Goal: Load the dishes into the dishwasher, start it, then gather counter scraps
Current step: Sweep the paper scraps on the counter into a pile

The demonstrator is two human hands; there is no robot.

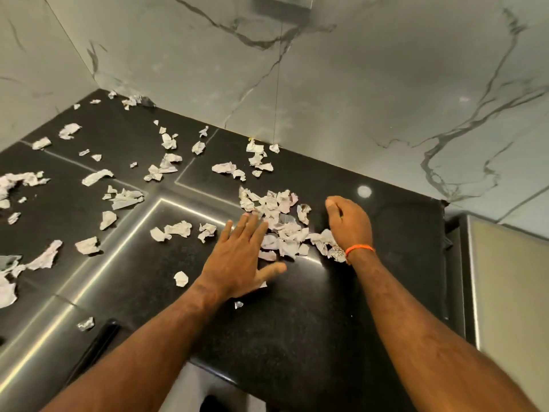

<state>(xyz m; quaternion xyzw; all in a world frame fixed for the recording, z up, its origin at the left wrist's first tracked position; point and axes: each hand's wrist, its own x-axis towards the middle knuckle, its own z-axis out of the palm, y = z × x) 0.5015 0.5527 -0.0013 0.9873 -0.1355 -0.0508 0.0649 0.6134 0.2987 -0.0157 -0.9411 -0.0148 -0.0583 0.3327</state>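
— What's your black counter (341, 307) carrying?
— Torn paper scraps. A pile (279, 224) lies between your left fingers (252, 227) and right fingers (332, 203); loose scraps (118, 197) scatter well left of your left fingertips, toward the far corner.

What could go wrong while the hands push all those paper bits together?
1. The flat left hand could sweep pieces of the heap of torn white paper scraps towards the near edge of the black speckled stone counter, so that they drop to the floor.
2. The right hand cups only the heap's right side, so bits may slip out past it.
3. Many scattered white scraps lie far to the left and could get missed.
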